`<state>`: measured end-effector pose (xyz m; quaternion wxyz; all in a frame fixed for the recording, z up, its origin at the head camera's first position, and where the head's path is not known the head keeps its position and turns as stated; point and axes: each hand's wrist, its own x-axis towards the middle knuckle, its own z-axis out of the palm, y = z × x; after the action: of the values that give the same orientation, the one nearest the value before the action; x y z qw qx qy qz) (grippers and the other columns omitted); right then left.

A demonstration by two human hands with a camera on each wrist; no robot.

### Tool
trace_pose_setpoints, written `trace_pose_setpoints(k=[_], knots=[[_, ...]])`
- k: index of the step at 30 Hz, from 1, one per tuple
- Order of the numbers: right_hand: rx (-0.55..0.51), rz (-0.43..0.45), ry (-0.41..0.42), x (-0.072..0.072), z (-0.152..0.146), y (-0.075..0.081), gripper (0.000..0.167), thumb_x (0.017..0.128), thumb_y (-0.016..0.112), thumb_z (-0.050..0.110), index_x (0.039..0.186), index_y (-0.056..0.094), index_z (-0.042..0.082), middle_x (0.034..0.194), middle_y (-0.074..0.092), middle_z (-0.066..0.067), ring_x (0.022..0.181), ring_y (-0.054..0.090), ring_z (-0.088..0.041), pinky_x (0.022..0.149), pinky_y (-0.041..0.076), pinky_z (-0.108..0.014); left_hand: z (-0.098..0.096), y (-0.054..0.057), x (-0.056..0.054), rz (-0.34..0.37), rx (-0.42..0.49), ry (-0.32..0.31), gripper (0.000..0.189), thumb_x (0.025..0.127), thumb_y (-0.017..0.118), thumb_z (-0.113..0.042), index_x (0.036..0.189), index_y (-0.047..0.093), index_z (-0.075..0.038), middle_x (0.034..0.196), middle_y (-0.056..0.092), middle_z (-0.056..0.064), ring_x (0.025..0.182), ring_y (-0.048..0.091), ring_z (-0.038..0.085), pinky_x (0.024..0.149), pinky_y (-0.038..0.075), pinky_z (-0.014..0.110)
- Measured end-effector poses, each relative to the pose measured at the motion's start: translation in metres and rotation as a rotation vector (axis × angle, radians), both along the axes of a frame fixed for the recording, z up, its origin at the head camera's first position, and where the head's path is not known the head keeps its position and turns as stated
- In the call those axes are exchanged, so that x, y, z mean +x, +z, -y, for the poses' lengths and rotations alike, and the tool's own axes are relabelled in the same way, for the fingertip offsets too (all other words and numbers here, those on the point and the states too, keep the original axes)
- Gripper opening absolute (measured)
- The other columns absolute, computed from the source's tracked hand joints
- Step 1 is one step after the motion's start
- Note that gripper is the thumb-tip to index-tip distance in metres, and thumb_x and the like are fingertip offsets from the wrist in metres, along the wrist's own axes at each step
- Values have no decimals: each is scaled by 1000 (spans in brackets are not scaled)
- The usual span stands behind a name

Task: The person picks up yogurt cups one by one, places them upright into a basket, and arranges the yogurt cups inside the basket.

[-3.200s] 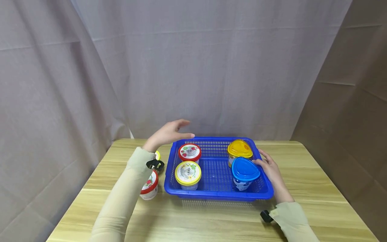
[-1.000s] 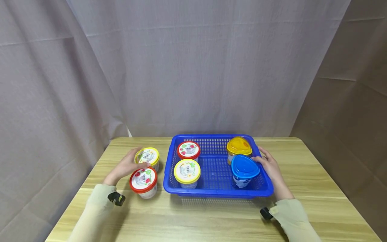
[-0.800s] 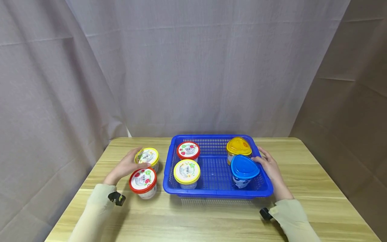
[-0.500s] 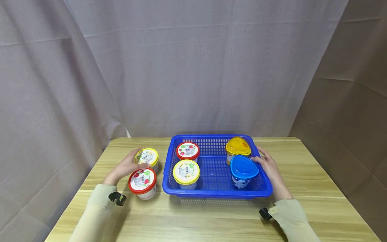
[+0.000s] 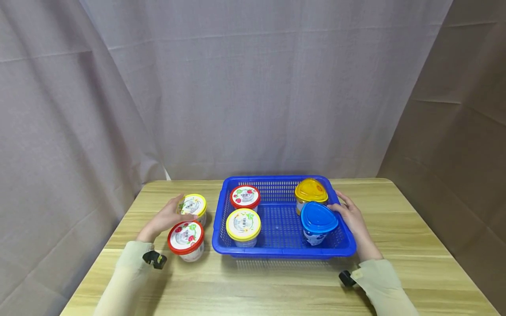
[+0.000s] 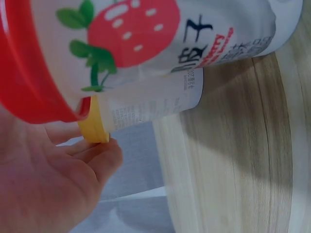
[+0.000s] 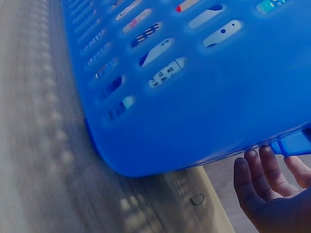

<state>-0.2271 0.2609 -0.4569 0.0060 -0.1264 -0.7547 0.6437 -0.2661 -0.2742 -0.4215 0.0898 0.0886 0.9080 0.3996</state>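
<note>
Fingers of your left hand are parted about as wide as the lid of the white yellow-lidded cup, bent against its far side with the thumb along its near edge, so you seem to have hold of it; it stands upright left of the blue plastic basket. Your right hand grips the basket's right rim, fingers bent against the outside and thumb over the top. The step in hand looks to be grasping that cup while bracing the basket. Lifting it would call for a firm squeeze round the lid and a straight rise, since the red-lidded strawberry cup, also left of the basket but nearer you, is just beside your thumb. At the basket's left end stand a berry-print cup and a second yellow-lidded cup; at its right end, a yellow-topped tub and a blue-topped tub.
</note>
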Motion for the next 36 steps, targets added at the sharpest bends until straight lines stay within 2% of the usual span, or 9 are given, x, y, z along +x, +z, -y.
trace_pose_setpoints(k=[2, 8, 16, 23, 29, 36], knots=[[2, -1, 1, 0, 0, 0, 73, 100, 60, 38, 162, 24, 23, 150, 46, -18, 111, 58, -17, 92, 51, -29, 0, 0, 0, 10, 7, -2, 108, 86, 79, -40, 158, 13, 7, 160, 17, 32, 147, 17, 49, 117, 17, 64], [-30, 8, 5, -1, 2, 0, 73, 101, 58, 36, 163, 21, 23, 154, 40, -22, 129, 48, -35, 110, 39, -50, -1, -1, -1, 24, 11, 0, 106, 87, 77, -37, 156, 12, 11, 160, 17, 33, 148, 16, 48, 118, 16, 62], [-62, 33, 10, 1, 3, 6, 72, 101, 57, 29, 163, 20, 19, 154, 38, -23, 130, 47, -36, 111, 38, -52, 0, -1, 0, 21, -13, 1, 101, 89, 74, -37, 156, 15, 10, 160, 18, 32, 147, 18, 48, 117, 18, 63], [-37, 20, 10, 0, 2, 2, 73, 101, 58, 34, 163, 21, 21, 153, 40, -20, 124, 52, -30, 106, 44, -45, -1, -1, -2, 0, -12, -5, 100, 89, 74, -36, 156, 15, 10, 160, 18, 33, 146, 20, 48, 116, 20, 64], [-54, 17, 9, -1, 0, -2, 73, 101, 58, 35, 163, 20, 22, 157, 36, -21, 133, 45, -37, 112, 38, -52, -2, -4, -2, -3, -25, -9, 106, 88, 75, -40, 157, 12, 9, 160, 16, 33, 146, 20, 48, 116, 21, 63], [-52, 17, 6, 0, 0, -2, 74, 101, 58, 36, 163, 20, 23, 158, 36, -21, 135, 43, -38, 112, 37, -52, -4, -4, -4, -2, -27, 12, 111, 84, 79, -46, 157, 14, 8, 160, 16, 32, 144, 24, 47, 115, 24, 63]])
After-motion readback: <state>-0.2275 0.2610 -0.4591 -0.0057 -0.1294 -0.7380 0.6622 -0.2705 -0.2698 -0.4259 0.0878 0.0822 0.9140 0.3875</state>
